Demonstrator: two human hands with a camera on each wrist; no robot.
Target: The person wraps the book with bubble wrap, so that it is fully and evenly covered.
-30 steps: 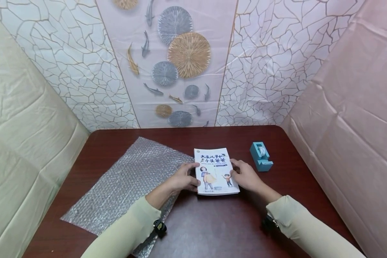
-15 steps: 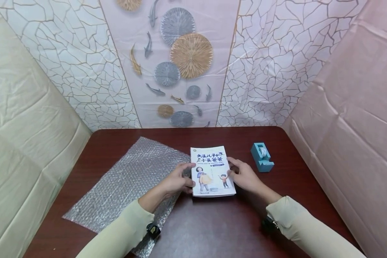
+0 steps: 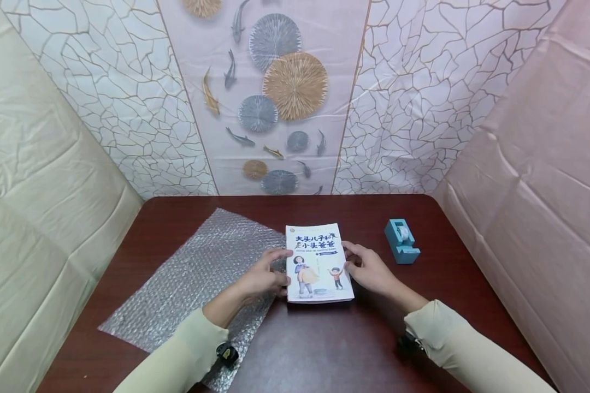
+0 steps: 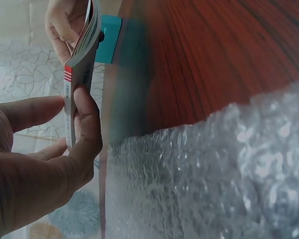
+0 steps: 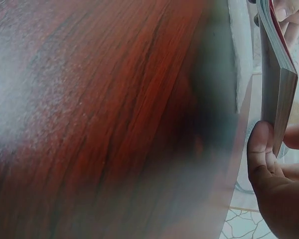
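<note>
A white paperback book [image 3: 318, 265] with cartoon figures and Chinese lettering on its cover is held face up between both hands. My left hand [image 3: 261, 277] grips its left side. In the left wrist view, fingers [image 4: 89, 122] curl beneath the spine while the thumb meets its edge. My right hand [image 3: 372, 268] holds the opposite side, and the right wrist view has curled fingers [image 5: 261, 149] under the back cover. Both wrist views show the book raised above the table. Left of it lies a sheet of bubble wrap [image 3: 192, 278], partly hidden behind the left forearm.
A teal tape dispenser [image 3: 402, 242] with a roll in it stands right of the right hand. All this is on a dark red-brown wooden table [image 3: 324, 349]. Patterned cloth [image 3: 295, 87] hangs behind, and pale cloth walls rise at both sides.
Both hands have carried the book a little to the left, closer to the bubble wrap. The head view has also shifted slightly. The grip looks the same.
</note>
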